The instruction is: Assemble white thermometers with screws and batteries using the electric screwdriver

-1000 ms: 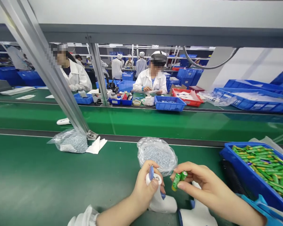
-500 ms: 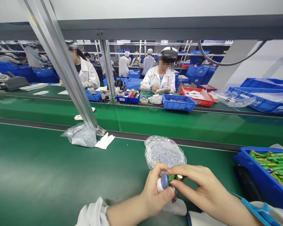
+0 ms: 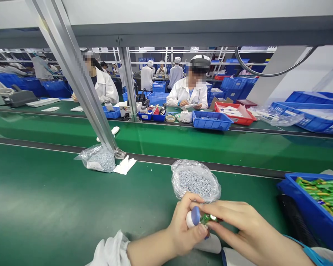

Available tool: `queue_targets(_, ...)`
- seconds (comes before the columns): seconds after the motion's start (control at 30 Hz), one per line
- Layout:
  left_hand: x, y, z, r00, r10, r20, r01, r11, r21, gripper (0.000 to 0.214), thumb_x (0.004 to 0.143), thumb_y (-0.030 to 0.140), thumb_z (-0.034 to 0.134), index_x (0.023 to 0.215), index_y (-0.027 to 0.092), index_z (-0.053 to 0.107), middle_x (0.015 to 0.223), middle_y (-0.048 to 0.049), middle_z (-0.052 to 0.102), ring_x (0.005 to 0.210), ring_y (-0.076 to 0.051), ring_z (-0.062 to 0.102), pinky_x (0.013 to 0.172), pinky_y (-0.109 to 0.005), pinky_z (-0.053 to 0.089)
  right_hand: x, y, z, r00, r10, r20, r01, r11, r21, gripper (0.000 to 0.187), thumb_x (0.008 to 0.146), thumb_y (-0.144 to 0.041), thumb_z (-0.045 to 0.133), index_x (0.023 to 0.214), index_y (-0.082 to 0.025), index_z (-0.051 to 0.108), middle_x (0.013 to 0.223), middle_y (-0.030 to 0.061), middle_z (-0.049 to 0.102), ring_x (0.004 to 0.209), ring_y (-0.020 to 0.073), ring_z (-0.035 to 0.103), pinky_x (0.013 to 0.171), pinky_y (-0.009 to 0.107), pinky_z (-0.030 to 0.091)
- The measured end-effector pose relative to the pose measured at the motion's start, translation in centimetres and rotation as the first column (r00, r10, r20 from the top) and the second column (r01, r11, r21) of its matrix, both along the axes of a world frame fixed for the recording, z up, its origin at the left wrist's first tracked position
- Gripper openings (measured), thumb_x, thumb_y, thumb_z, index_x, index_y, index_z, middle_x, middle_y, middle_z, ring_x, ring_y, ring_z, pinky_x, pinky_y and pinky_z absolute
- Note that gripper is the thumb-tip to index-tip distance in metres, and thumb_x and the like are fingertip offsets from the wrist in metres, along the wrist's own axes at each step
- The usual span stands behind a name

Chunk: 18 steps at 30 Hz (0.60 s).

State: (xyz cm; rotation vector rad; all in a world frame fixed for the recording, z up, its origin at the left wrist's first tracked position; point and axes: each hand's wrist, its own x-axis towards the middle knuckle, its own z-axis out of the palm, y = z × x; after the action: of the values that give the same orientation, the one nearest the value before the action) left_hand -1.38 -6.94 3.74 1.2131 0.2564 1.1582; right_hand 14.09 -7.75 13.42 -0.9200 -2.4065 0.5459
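Observation:
My left hand (image 3: 183,229) is closed around a small white device with a blue end (image 3: 194,217); most of its body is hidden by the fingers. My right hand (image 3: 246,225) pinches green batteries (image 3: 209,218) with shiny metal ends between thumb and fingers, right against the device. Just beyond the hands lies an open clear plastic bag of tiny metal parts (image 3: 195,183). Below the hands, a white rounded piece (image 3: 211,244) rests on the green bench, partly covered. Another white piece with a dark blue edge (image 3: 235,257) is under my right wrist.
At right stands a blue bin (image 3: 302,210) of green-and-yellow batteries, beside a black object (image 3: 292,218). A second bag of metal parts (image 3: 102,162) and white paper (image 3: 124,165) lie by the metal post (image 3: 80,77). White pieces (image 3: 115,130) lie on the conveyor. A co-worker (image 3: 188,90) sits opposite.
The batteries and my right hand have shifted slightly down and right, with the batteries lying flatter beside the device. White pieces on the conveyor have moved right.

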Motion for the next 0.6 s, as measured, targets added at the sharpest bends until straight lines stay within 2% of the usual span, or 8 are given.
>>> queue_targets(0.1, 0.1, -0.1, -0.2, 1.0, 0.026, -0.003, -0.026, 1.0, 0.011, 0.044, 0.081, 0.053, 0.057, 0.107, 0.02, 0.042, 0.067, 0.0025, 0.05, 0.051, -0.008, 0.048, 0.048, -0.017, 0.037, 0.4, -0.2, -0.4, 0.999, -0.029, -0.032, 0.029, 1.0, 0.011, 0.045, 0.089, -0.013, 0.049, 0.13, -0.032, 0.043, 0.096, -0.0003, 0.063, 0.08, 0.0112, 0.062, 0.069, 0.018, 0.051)
queue_targets(0.17, 0.2, -0.1, -0.3, 0.999, 0.034, -0.007, -0.033, 0.999, 0.011, 0.045, 0.08, 0.052, 0.059, 0.107, 0.02, 0.042, 0.067, 0.0025, 0.049, 0.051, -0.008, 0.048, 0.048, -0.017, 0.037, 0.6, -0.3, -0.5, 0.993, -0.114, -0.029, 0.112, 0.992, -0.063, 0.044, 0.087, -0.017, 0.055, 0.127, -0.032, 0.044, 0.088, -0.0019, 0.062, 0.068, 0.0095, 0.06, 0.059, 0.016, 0.05)
queue_targets(0.23, 0.2, -0.1, -0.4, 1.0, 0.022, -0.002, -0.022, 1.0, 0.022, 0.045, 0.08, 0.051, 0.059, 0.109, 0.021, 0.041, 0.067, 0.0028, 0.048, 0.053, -0.009, 0.047, 0.049, -0.018, 0.037, 0.5, -0.3, -0.4, 0.985, -0.174, 0.008, 0.173, 0.97, -0.169, 0.032, 0.083, -0.02, 0.062, 0.113, -0.027, 0.053, 0.079, -0.0033, 0.061, 0.059, 0.009, 0.057, 0.053, 0.016, 0.048)
queue_targets(0.33, 0.3, -0.1, -0.2, 0.999, 0.001, 0.039, -0.004, 0.998, 0.066, 0.042, 0.082, 0.05, 0.057, 0.108, 0.022, 0.039, 0.067, 0.0031, 0.046, 0.056, -0.01, 0.046, 0.054, -0.021, 0.038, -0.2, -0.1, 0.7, 0.993, -0.094, 0.069, 0.107, 0.968, -0.228, 0.003, 0.085, -0.019, 0.058, 0.087, -0.022, 0.058, 0.085, -0.0003, 0.06, 0.071, 0.0112, 0.058, 0.063, 0.019, 0.049)
queue_targets(0.43, 0.5, 0.0, 0.4, 1.0, 0.001, 0.031, -0.003, 0.996, 0.088, 0.043, 0.08, 0.051, 0.058, 0.105, 0.021, 0.039, 0.065, 0.004, 0.043, 0.055, -0.01, 0.043, 0.054, -0.021, 0.037, -0.8, -0.1, 2.0, 0.996, 0.032, 0.077, -0.013, 0.972, -0.234, 0.018, 0.087, -0.008, 0.048, 0.085, -0.023, 0.059, 0.093, -0.0007, 0.059, 0.085, 0.011, 0.058, 0.075, 0.019, 0.047)
queue_targets(0.53, 0.7, 0.1, 1.0, 0.996, -0.028, 0.08, 0.02, 0.994, 0.109, 0.045, 0.078, 0.048, 0.062, 0.105, 0.022, 0.039, 0.074, 0.0007, 0.048, 0.066, -0.013, 0.047, 0.062, -0.025, 0.04, -1.0, -0.4, 2.5, 0.994, -0.024, 0.104, 0.046, 0.975, -0.219, 0.027, 0.081, -0.003, 0.051, 0.094, -0.027, 0.056, 0.093, -0.0053, 0.06, 0.085, 0.01, 0.058, 0.075, 0.017, 0.046)
queue_targets(0.6, 0.8, 0.0, 1.4, 0.99, -0.043, 0.136, 0.026, 0.992, 0.121, 0.041, 0.076, 0.042, 0.065, 0.101, 0.022, 0.04, 0.082, -0.0013, 0.05, 0.073, -0.014, 0.048, 0.068, -0.028, 0.041, -1.3, -0.7, 2.5, 0.982, -0.08, 0.172, 0.112, 0.976, -0.185, 0.034, 0.076, -0.001, 0.054, 0.097, -0.028, 0.054, 0.091, -0.0068, 0.061, 0.08, 0.0113, 0.059, 0.069, 0.019, 0.046)
